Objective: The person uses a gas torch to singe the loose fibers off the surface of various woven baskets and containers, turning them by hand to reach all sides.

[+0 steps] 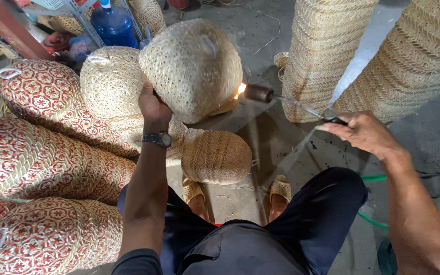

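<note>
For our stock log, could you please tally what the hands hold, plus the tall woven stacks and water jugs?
Woven basket, in left hand: 1
Gas torch, in right hand: 1
Tall woven stacks: 2
Blue water jug: 1
Total: 5

A single head-worn camera is looking steeply down from above the person's own lap, facing forward and downward toward the concrete floor (pixel 260 147). It is sitting close: both forearms are filling the lower frame, with the left hand (pixel 154 107) rising just left of centre and the right hand (pixel 365 133) lying to the right, slightly lower. Knees and sandalled feet are showing below and between the hands. Beyond the left hand the view is reaching woven baskets (pixel 52 153); beyond the right hand, tall woven stacks (pixel 327 51). No second view is sharing this scene.
</note>
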